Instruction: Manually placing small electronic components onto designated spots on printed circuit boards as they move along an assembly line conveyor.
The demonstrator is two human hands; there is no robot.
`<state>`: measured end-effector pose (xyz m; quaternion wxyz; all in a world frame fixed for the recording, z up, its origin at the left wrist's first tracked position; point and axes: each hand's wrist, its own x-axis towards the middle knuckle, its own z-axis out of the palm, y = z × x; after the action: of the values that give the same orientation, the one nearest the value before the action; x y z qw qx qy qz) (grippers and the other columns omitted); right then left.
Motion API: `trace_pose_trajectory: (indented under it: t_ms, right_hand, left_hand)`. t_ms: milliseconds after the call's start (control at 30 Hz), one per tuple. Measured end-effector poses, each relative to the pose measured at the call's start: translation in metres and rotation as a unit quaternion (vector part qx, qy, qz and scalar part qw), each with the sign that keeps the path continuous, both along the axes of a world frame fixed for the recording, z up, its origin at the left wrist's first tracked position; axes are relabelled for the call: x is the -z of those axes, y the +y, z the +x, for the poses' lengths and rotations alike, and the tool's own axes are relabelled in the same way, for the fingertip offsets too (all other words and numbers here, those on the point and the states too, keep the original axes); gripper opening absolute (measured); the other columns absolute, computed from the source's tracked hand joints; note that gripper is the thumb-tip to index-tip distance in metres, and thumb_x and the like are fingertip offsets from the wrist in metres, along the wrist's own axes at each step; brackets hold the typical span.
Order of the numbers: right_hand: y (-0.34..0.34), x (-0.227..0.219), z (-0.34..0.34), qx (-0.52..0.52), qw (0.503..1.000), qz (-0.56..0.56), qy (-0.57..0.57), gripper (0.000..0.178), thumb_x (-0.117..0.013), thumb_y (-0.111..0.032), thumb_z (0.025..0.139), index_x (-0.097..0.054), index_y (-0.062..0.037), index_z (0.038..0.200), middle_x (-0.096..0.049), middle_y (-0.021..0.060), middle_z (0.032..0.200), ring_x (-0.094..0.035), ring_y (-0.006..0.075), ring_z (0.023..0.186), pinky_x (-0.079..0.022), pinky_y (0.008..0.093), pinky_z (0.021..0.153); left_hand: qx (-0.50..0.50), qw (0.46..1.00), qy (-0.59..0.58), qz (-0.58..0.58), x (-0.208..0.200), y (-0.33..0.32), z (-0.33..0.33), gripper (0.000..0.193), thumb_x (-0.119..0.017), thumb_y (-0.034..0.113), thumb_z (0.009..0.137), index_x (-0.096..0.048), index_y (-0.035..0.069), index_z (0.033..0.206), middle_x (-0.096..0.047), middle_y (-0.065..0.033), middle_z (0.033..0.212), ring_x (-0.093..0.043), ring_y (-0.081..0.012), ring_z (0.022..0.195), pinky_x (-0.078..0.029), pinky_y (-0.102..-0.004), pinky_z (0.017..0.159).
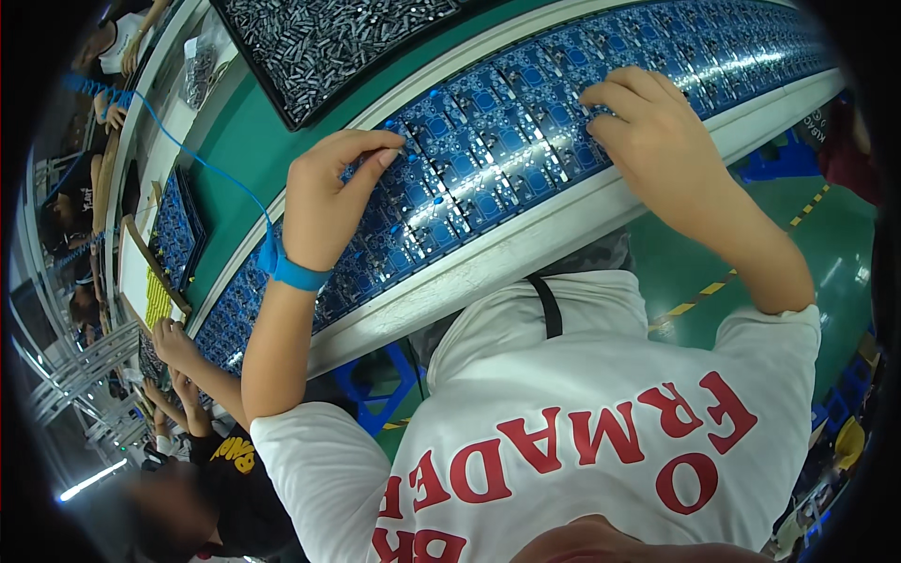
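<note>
A long row of blue circuit boards (507,141) with many small parts runs in front of me. My left hand (328,178), wearing a blue wrist strap (298,274), is over the boards' left part. Its thumb and index finger are pinched together; anything between them is too small to make out. Small blue components (437,200) stand on boards near that hand. My right hand (652,131) is farther right, at the boards' surface. Its fingers are bent, with a gap between thumb and index fingertips, and I see nothing held there.
Beyond the boards, a black tray (291,117) holds many small cylindrical components. A pale rail (526,230) edges the line on my side. From the strap a coiled blue cord (178,141) runs away. At left, a co-worker's hand (174,342) is near the boards and yellow parts (161,302).
</note>
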<state>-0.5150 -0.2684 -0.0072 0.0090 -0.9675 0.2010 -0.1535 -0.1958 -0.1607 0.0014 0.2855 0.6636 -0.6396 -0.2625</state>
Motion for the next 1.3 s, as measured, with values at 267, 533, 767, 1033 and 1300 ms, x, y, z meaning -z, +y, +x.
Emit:
trace_pose_trajectory:
  t_ms: [267,533,767,1033,1300]
  right_hand:
    - [0.006,0.012,0.005,-0.022,0.992,0.105,-0.062,0.016,-0.069,-0.002,0.078,-0.067,-0.0010,0.094,-0.065,0.0095,0.112,-0.058,0.0303,0.111,-0.047,0.0416,0.095]
    - [0.006,0.012,0.009,-0.043,0.983,0.132,-0.117,0.018,-0.069,-0.003,0.080,-0.067,-0.0033,0.097,-0.067,0.0087,0.101,-0.061,0.0301,0.100,-0.050,0.0411,0.087]
    - [0.005,0.011,0.014,-0.047,0.976,0.155,-0.148,0.017,-0.070,-0.002,0.081,-0.067,-0.0030,0.098,-0.067,0.0093,0.093,-0.062,0.0291,0.091,-0.051,0.0396,0.080]
    - [0.008,0.006,0.031,-0.065,0.967,0.182,-0.166,0.016,-0.070,-0.001,0.083,-0.068,-0.0030,0.098,-0.067,0.0096,0.093,-0.062,0.0296,0.090,-0.051,0.0395,0.079]
    - [-0.006,0.006,0.075,-0.070,0.969,0.187,-0.143,0.013,-0.071,-0.008,0.086,-0.071,-0.0057,0.099,-0.069,0.0090,0.095,-0.064,0.0294,0.094,-0.053,0.0406,0.083]
  left_hand:
    - [0.127,0.960,-0.198,-0.153,0.008,-0.017,-0.009,0.014,-0.074,0.003,0.082,-0.075,0.007,0.096,-0.067,-0.0066,0.091,-0.057,-0.0287,0.087,-0.049,-0.0385,0.078]
    - [0.151,0.947,-0.232,-0.164,0.012,-0.025,-0.013,0.015,-0.074,0.002,0.080,-0.074,0.008,0.093,-0.067,-0.0043,0.092,-0.055,-0.0275,0.085,-0.049,-0.0373,0.078]
    - [0.165,0.942,-0.231,-0.179,0.013,-0.026,-0.011,0.014,-0.074,0.002,0.080,-0.073,0.008,0.092,-0.067,-0.0039,0.091,-0.055,-0.0272,0.084,-0.049,-0.0370,0.077]
    - [0.227,0.931,-0.239,-0.155,0.004,-0.033,-0.005,0.018,-0.074,0.006,0.080,-0.075,0.008,0.098,-0.067,-0.0050,0.092,-0.057,-0.0271,0.086,-0.049,-0.0364,0.077]
    - [0.040,0.959,-0.194,-0.203,-0.014,-0.081,0.069,0.013,-0.070,0.015,0.089,-0.076,0.007,0.098,-0.068,-0.0097,0.089,-0.064,-0.0299,0.085,-0.051,-0.0390,0.076]
